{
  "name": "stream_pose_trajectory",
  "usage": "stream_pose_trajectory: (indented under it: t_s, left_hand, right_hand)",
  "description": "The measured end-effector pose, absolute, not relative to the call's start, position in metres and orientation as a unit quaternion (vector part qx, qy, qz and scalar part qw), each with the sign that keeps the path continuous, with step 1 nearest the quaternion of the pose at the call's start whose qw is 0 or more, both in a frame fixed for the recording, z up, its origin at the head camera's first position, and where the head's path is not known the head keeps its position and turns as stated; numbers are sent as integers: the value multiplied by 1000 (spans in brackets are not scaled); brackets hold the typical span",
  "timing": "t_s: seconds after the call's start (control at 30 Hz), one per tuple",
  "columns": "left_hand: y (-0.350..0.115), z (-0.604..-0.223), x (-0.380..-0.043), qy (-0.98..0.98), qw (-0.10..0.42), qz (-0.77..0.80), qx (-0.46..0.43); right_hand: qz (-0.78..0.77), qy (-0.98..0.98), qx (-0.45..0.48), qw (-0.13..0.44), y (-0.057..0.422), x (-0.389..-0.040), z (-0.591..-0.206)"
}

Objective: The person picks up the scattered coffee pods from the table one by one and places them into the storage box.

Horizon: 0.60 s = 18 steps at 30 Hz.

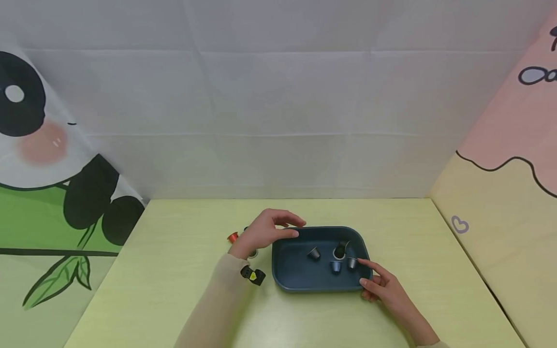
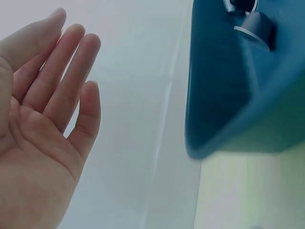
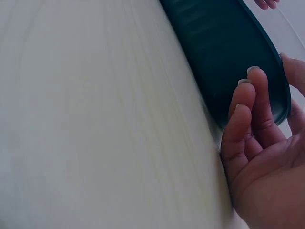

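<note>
right grip (image 1: 384, 286) holds the tray (image 1: 298, 276), left grip (image 1: 264, 231) loose by its corner; likely steadying it; next calls for level support.

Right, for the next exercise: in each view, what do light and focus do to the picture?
Head view: fairly even light, with a pale sheen on the table near the bottom edge; left wrist view: the near rim of the tray looks soft, the left hand crisper; right wrist view: the tray dark, the tabletop washed out.
</note>
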<state>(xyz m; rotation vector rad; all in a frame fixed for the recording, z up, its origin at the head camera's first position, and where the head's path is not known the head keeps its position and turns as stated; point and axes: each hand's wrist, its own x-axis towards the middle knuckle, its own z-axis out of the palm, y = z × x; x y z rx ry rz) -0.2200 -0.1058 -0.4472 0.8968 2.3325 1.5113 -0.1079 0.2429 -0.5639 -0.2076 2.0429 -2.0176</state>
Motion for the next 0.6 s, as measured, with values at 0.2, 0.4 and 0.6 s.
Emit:
stream_pose_trajectory:
  t_s: [0.2, 0.4, 0.6]
  left_hand:
    - [-130, -449, -212, 806, 123, 528, 238]
    - [-151, -456, -205, 818, 101, 519, 227]
    - [-172, -469, -200, 822, 100, 521, 206]
  right_hand:
    - [-698, 700, -68, 132, 243, -108, -563]
    - [-705, 694, -77, 129, 242, -108, -562]
    - [-709, 687, -93, 127, 242, -107, -561]
